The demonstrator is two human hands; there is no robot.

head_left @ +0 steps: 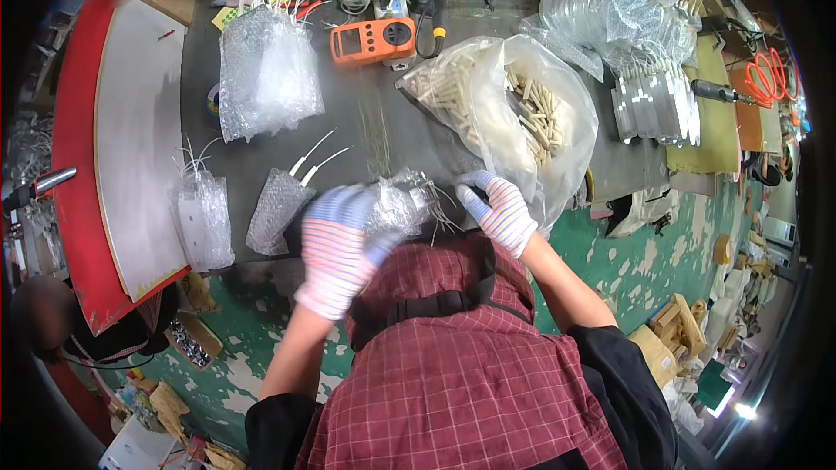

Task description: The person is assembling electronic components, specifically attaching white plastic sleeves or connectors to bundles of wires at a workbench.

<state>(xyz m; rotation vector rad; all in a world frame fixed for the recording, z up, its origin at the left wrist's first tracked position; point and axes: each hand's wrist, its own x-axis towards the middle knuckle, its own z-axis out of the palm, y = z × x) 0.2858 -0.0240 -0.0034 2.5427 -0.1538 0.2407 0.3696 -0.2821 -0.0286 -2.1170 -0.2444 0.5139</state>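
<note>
Cluttered with tools and packets, a dark grey workbench [392,122] runs across the view above a green, worn floor. Near its front edge the left hand [335,248], in a striped knit glove, closes around a small bubble-wrap bundle [396,204] with thin wires sticking out of its right end. The right hand [498,211], gloved the same way, rests just beside those wires, fingers bent down onto the bench; whether it pinches anything I cannot tell.

Just left of the bundle lies a wrapped piece [277,209] with two white leads pointing up and right. Further left sits a clear packet [203,218], and above it a larger bubble-wrap bag [266,74]. Right of the hands, a big clear plastic bag [514,109] holds pale tube-like pieces. Behind it lies an orange meter [373,40], and at the far right red-handled scissors [766,77]. A red-edged curved board [131,148] borders the bench on the left.
</note>
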